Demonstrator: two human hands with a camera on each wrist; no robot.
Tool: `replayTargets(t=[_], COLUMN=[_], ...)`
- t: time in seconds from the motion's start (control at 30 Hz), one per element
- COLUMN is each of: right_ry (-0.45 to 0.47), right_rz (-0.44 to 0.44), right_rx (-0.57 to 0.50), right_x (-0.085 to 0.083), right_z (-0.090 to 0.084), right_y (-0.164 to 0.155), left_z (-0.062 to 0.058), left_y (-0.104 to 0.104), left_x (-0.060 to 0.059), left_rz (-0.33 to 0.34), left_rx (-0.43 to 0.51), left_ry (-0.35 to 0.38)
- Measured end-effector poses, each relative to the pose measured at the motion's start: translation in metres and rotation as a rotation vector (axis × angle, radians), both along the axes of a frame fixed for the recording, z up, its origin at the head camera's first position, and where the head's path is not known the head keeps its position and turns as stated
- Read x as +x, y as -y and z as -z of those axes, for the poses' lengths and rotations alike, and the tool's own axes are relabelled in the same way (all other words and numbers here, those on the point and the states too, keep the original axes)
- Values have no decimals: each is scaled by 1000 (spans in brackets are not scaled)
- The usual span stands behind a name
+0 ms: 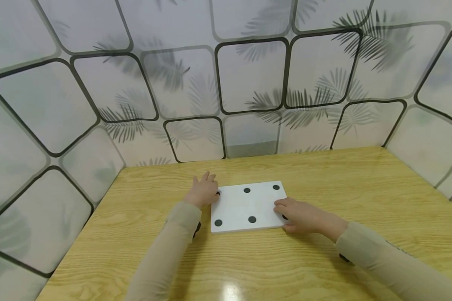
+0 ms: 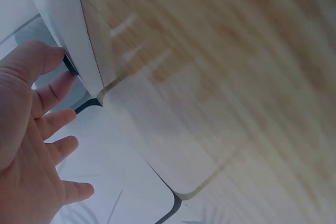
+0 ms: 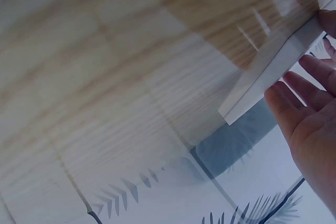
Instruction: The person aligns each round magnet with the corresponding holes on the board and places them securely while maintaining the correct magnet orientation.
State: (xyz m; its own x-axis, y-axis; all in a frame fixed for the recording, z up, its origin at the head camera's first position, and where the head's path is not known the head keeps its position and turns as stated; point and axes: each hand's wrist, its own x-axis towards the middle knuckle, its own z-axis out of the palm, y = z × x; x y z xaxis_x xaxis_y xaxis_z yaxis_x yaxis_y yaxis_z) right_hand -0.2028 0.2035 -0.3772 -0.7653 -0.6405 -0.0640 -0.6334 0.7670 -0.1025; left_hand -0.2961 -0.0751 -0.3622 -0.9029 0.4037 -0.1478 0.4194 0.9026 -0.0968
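Now both hands rest at opposite corners of a white board on the desk.

Flat on the wooden desk [image 1: 324, 184], the white board [image 1: 248, 205] carries black dots. The left hand [image 1: 202, 190] touches its far left corner, fingers [image 2: 50, 95] loosely spread; the right hand [image 1: 303, 216] covers the near right corner, fingers [image 3: 307, 85] straight and slightly apart.

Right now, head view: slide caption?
Both hands, left and right, touch opposite corners of a white dotted board on wooden table.
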Motion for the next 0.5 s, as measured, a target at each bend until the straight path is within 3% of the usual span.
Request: replayTargets(t=[0.5], right_ry=[3], right_rz=[7], right_rx=[5], right_x=[0], right_z=[-1], right_y=[2], left_z=[-3], left_y=[-6], left_x=[2], left_rz=[1], left_rx=[-25], left_ry=[-18])
